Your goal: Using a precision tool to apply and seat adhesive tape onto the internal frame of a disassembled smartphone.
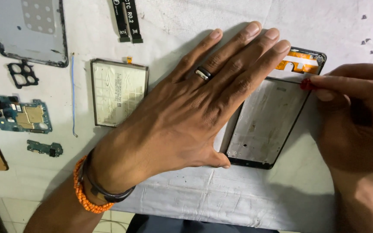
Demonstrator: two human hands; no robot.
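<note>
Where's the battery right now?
In the head view the battery lies flat left of centre on the white cloth, just left of the left hand, with the thin blue cable on its other side.

The left hand [195,112] lies flat over the phone frame [266,125], hiding its left edge and upper left corner. The small red tool [307,84] is mostly buried in the pinching right hand [355,116], which the picture's right edge cuts off.

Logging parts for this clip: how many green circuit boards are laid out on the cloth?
2, both at far left: the large main board, and the small board just below it. Others may lie hidden under the hands.
</note>
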